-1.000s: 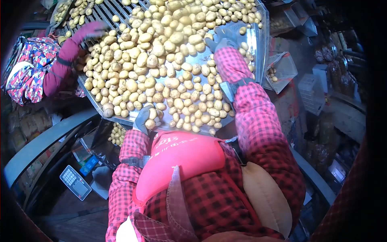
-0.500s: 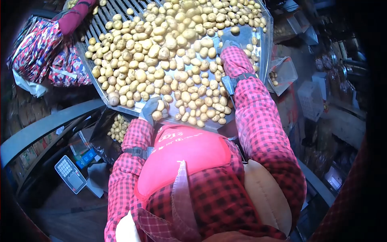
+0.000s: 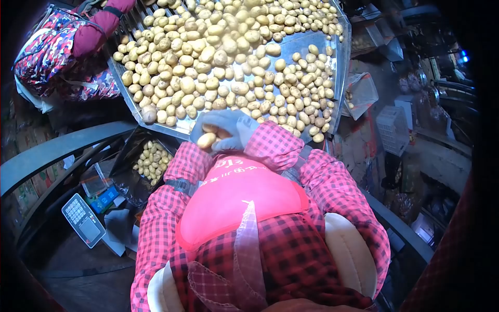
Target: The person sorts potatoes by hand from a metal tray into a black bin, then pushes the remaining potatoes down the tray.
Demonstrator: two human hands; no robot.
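Both my gloved hands meet at the near edge of a metal sorting table point(image 3: 182, 125) covered in potatoes point(image 3: 218, 57). My left hand point(image 3: 197, 128) is curled around a few potatoes point(image 3: 206, 140), which show between the two grey gloves. From the right, my right hand point(image 3: 236, 126) reaches across with its fingers bent over the same potatoes, touching the left. The gloves partly hide how many potatoes are held. More loose potatoes lie just beyond my hands.
A dark-lined container of potatoes point(image 3: 152, 162) stands below the table's left corner. Further left is a weighing scale point(image 3: 83, 220). Another person's sleeve point(image 3: 99, 28) is at the upper left. A white crate point(image 3: 392, 130) and a clear bag point(image 3: 360, 94) are at right.
My right hand has come back from the table's far right to meet my left hand. Potatoes at the right have shifted nearer, baring metal behind them.
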